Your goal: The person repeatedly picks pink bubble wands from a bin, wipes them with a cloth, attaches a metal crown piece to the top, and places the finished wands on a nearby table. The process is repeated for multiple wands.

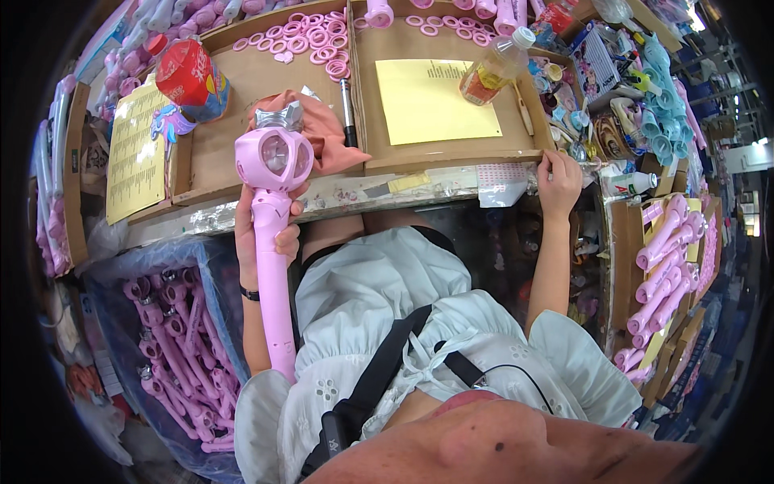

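Observation:
My left hand (289, 234) is wrapped round the handle of a pink toy wand (274, 266), which stands nearly lengthwise over my lap. Its round head has window-like openings and a silvery piece on top, close to a crumpled salmon-coloured cloth (330, 137). At the front right corner of the cardboard tray, my right hand (560, 184) is closed, its fingertips pressed together at the edge. Whatever may be between those fingers is hidden. Beside it, a clear sheet with small red marks (501, 185) hangs over the table edge.
Pink rings (316, 36) lie at the back of the divided cardboard tray (242, 181). A drink bottle (493, 68) stands on yellow paper (423, 121); a black marker (347, 109) lies by the divider. Many pink wands fill a blue-lined bin (101, 294) at left; more (665, 278) lie right.

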Demonstrator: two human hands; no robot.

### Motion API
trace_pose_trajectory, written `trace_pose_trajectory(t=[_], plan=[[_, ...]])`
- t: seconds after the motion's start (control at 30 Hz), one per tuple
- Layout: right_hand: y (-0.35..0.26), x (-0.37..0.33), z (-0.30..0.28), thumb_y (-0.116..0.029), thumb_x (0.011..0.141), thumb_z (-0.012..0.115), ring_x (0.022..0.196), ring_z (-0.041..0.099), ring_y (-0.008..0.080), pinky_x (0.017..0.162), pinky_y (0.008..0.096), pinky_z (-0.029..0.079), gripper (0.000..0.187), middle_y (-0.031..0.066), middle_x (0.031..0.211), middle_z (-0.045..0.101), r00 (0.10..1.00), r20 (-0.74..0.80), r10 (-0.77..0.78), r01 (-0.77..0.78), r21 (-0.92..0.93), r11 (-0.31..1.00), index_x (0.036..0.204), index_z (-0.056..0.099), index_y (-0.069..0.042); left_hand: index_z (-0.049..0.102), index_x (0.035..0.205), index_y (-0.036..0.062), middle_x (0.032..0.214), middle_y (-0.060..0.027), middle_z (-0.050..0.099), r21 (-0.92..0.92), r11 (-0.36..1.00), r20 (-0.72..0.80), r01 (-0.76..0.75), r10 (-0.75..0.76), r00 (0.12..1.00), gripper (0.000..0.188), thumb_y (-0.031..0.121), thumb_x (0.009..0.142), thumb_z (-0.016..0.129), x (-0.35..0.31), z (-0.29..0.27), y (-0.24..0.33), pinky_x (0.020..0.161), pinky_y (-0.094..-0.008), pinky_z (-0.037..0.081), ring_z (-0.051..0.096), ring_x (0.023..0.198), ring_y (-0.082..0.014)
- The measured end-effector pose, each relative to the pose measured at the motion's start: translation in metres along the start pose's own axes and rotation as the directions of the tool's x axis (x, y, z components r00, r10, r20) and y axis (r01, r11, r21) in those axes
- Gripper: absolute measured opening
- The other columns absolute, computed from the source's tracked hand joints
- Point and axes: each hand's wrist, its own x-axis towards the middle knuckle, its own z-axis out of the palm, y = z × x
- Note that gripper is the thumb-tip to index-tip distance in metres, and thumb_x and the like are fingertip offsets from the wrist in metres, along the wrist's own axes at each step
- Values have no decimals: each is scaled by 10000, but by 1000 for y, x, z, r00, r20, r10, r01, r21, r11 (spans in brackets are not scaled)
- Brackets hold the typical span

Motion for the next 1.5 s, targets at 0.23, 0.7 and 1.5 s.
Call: trace_pose_trajectory(t=[0.23,0.7,1.5], plan=[[-16,0,-4,-84,840,626,809,601,169,728,284,465,121,66,889,645,757,-21,653,-507,610,608,945,630,-24,243,1355,-72,967,-154,550,-20,999,-66,-26,25,998,789,548,901,423,-1,6,-4,397,-241,425,523,514,-178],[-106,23,-42,-78,885,565,770,532,120,719,252,433,92,67,889,594,648,585,488,-424,809,-407,925,575,5,370,1277,-59,932,-159,578,-13,1000,-124,10,-12,992,696,530,911,423,3,25,-11,407,-249,453,537,515,-177],[-254,69,-4,-36,663,724,803,568,201,708,315,460,244,23,909,585,872,-387,-298,489,694,529,865,612,-114,468,1166,-23,955,-232,600,126,991,-235,41,-10,972,529,453,942,414,0,26,-36,481,-289,523,609,615,-224]])
